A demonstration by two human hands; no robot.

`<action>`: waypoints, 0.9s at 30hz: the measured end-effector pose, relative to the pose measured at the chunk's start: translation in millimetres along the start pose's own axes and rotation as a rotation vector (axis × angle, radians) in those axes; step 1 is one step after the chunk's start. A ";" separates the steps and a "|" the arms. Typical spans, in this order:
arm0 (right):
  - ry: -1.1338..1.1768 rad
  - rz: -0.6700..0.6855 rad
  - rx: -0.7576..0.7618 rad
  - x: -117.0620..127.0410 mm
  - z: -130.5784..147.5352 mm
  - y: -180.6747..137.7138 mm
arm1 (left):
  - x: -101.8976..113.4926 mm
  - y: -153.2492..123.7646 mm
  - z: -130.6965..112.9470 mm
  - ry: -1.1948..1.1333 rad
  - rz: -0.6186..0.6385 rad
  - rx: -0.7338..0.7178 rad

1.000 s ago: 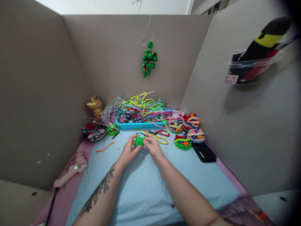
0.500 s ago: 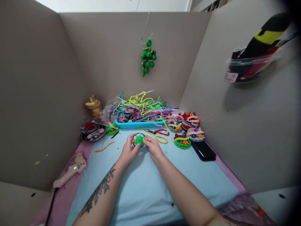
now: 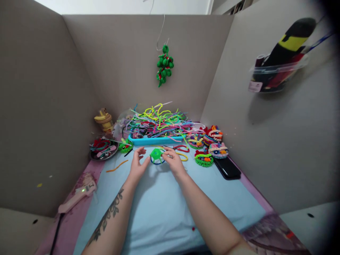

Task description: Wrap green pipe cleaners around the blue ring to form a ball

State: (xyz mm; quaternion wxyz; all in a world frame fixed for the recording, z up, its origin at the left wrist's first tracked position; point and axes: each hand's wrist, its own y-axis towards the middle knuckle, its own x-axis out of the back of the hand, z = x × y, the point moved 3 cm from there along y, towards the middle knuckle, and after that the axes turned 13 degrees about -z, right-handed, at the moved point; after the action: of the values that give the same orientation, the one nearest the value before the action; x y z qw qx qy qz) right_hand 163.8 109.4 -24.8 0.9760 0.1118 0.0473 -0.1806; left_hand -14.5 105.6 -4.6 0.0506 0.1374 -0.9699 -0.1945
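Between my hands is a small round pipe-cleaner piece (image 3: pixel 156 154), with a bright green middle, short green spokes and a dark blue ring around it. My right hand (image 3: pixel 174 163) pinches its right edge between thumb and fingers. On the other side, my left hand (image 3: pixel 138 165) is open, fingers and thumb spread; its thumb tip is close to the ring, and whether it touches I cannot tell. Just behind the right hand lie scissors (image 3: pixel 182 157) with red and yellow handles, partly covered by that hand.
Behind stands a blue tray (image 3: pixel 156 141) heaped with pipe cleaners. To the right are several colourful pipe-cleaner pieces (image 3: pixel 204 159) and a black phone (image 3: pixel 227 168). At left lie a glue gun (image 3: pixel 78 198), an orange pipe cleaner (image 3: pixel 117 166) and a dark plate (image 3: pixel 106 156). Grey panels enclose the table.
My left hand has let go of the green and blue piece and moved slightly left, its fingers spreading. The piece has tilted in my right hand, showing its spokes and lower ring. The view shifted slightly.
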 end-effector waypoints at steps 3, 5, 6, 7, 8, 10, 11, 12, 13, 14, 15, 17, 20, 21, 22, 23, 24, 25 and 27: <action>0.064 -0.074 -0.040 2.1 -3.7 2.6 | -1.9 -1.1 0.7 0.022 -0.006 0.052; 0.062 -0.075 -0.030 1.2 -5.7 2.2 | -5.7 -4.9 -0.6 0.003 0.041 0.100; 0.056 -0.058 -0.019 -0.1 -6.5 1.3 | -7.3 -7.0 -1.7 -0.011 0.049 0.114; 0.048 -0.029 -0.007 -1.8 -7.1 0.0 | -9.0 -9.1 -2.6 -0.034 0.059 0.137; 0.039 0.002 0.003 -3.6 -7.4 -1.4 | -10.4 -10.8 -3.2 -0.059 0.060 0.165; 0.010 0.056 0.013 -6.4 -7.0 -4.1 | -12.6 -12.9 -3.1 -0.127 0.067 0.231; -0.013 0.071 0.019 -7.0 -6.3 -5.1 | -12.8 -13.0 -2.6 -0.163 0.052 0.259; -0.039 0.077 0.027 -6.9 -5.4 -5.8 | -12.5 -12.5 -1.7 -0.188 0.032 0.279; -0.065 0.067 0.042 -6.1 -4.5 -6.0 | -11.7 -11.5 -0.5 -0.198 0.006 0.289; -0.089 0.044 0.060 -4.5 -3.9 -5.9 | -10.5 -10.4 0.9 -0.196 -0.018 0.292; -0.108 0.008 0.074 -2.5 -3.9 -5.6 | -9.3 -9.2 2.5 -0.182 -0.032 0.291; -0.134 -0.075 0.087 2.0 -5.9 -4.3 | -6.8 -7.1 5.6 -0.116 -0.037 0.267; -0.157 -0.174 0.070 7.4 -8.8 1.5 | -4.2 -5.2 9.1 0.010 -0.022 0.193; -0.161 -0.205 0.063 8.8 -7.8 5.7 | -4.1 -4.8 10.1 0.039 -0.018 0.175; -0.165 -0.237 0.059 10.1 -5.2 11.5 | -4.5 -4.4 11.3 0.051 -0.012 0.172; -0.168 -0.265 0.063 11.2 -0.8 19.1 | -5.2 -4.0 12.3 0.040 -0.013 0.178; -0.175 -0.293 0.080 11.9 5.4 28.6 | -6.6 -3.5 13.2 0.016 -0.007 0.188; -0.182 -0.318 0.102 12.1 12.7 40.0 | -8.1 -2.9 14.2 -0.027 -0.001 0.210; -0.210 -0.349 0.183 10.0 29.2 67.5 | -11.0 -1.5 16.4 -0.149 0.001 0.291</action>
State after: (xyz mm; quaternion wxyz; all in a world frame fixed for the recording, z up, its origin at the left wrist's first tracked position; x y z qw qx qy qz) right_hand 199.1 160.5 15.9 0.9152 0.1707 -0.0527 -0.3611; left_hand -6.1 113.4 -20.7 -0.0418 0.1278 -0.9890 -0.0613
